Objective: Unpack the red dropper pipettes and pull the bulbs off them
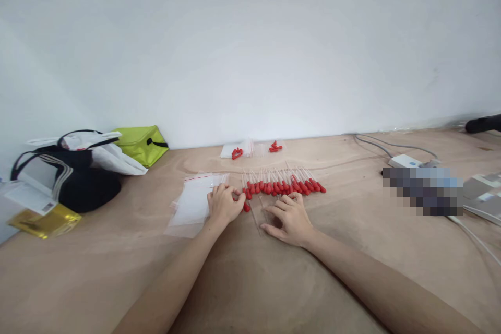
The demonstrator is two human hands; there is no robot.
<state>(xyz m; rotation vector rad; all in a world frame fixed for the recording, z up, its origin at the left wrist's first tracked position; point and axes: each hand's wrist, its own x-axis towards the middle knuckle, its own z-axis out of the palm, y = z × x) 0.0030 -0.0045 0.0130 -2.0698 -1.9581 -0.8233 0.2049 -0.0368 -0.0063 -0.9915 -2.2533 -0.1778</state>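
My left hand [225, 204] is closed in a pinch at the left end of a row of glass droppers [284, 187]. A red rubber bulb [246, 207] shows right at its thumb and fingertips. To the right, my right hand [290, 219] rests low over the table, thumb and fingers apart. Between the hands lie thin clear glass tubes [255, 217], partly hidden by the right fingers. The droppers in the row have red bulbs toward me and tips pointing to the wall. Clear zip bags [191, 201] are stacked beside my left hand.
Against the wall lie small bags with red bulbs [237, 153] and more red bulbs [275, 146]. On the left are a green bag [141, 145], a black bag [84, 180] and a gold packet [45, 221]. A white power strip [407, 162] with cables lies right, near a blurred object [422, 190].
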